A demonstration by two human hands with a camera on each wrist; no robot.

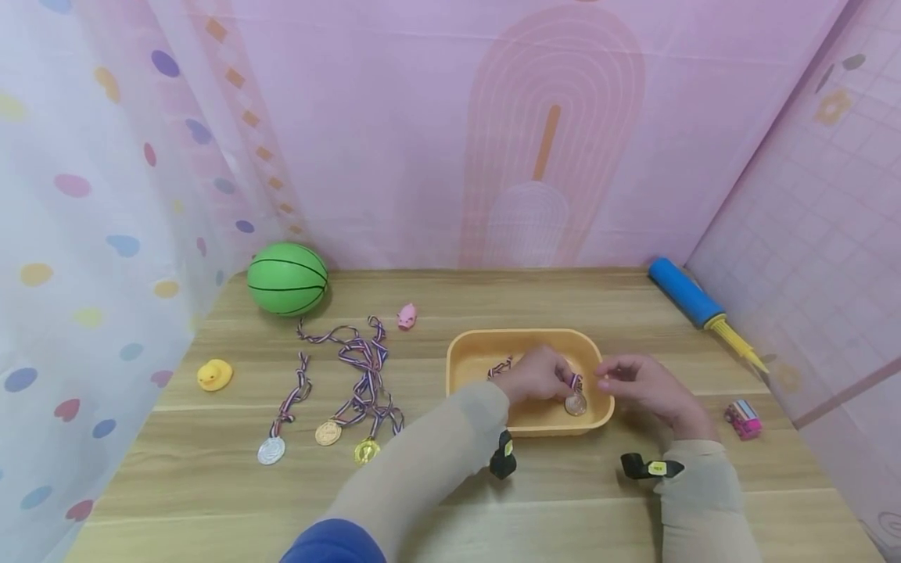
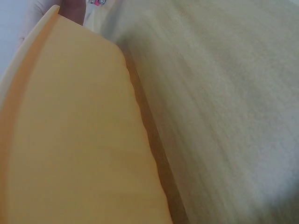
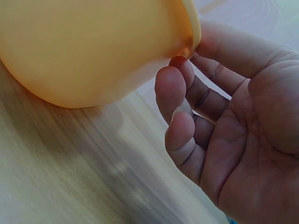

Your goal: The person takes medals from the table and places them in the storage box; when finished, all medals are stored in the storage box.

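A shallow yellow-orange plastic basin [image 1: 486, 338] stands on the wooden table in the head view. My left hand [image 1: 538, 374] reaches down into it, fingertips pinching the striped ribbon of a medal [image 1: 576, 403] near the right wall. More striped ribbon [image 1: 500, 367] lies inside, left of that hand. At the basin's right end, my right hand [image 1: 651, 387] has its thumb and forefinger on the rim; the right wrist view shows its other fingers [image 3: 180, 130] curled below the rim. The left wrist view is mostly filled by the basin's outer wall [image 2: 79, 116], and the left hand's fingers are hidden there.
Left of the basin lie a silver medal [image 1: 271, 450], a bronze-coloured medal [image 1: 328, 432] and a gold medal [image 1: 367, 451] with tangled ribbons. Around them are a green ball [image 1: 287, 279], yellow duck [image 1: 214, 375] and pink pig [image 1: 407, 317]. A blue pump [image 1: 686, 293] and toy bus [image 1: 743, 420] lie right.
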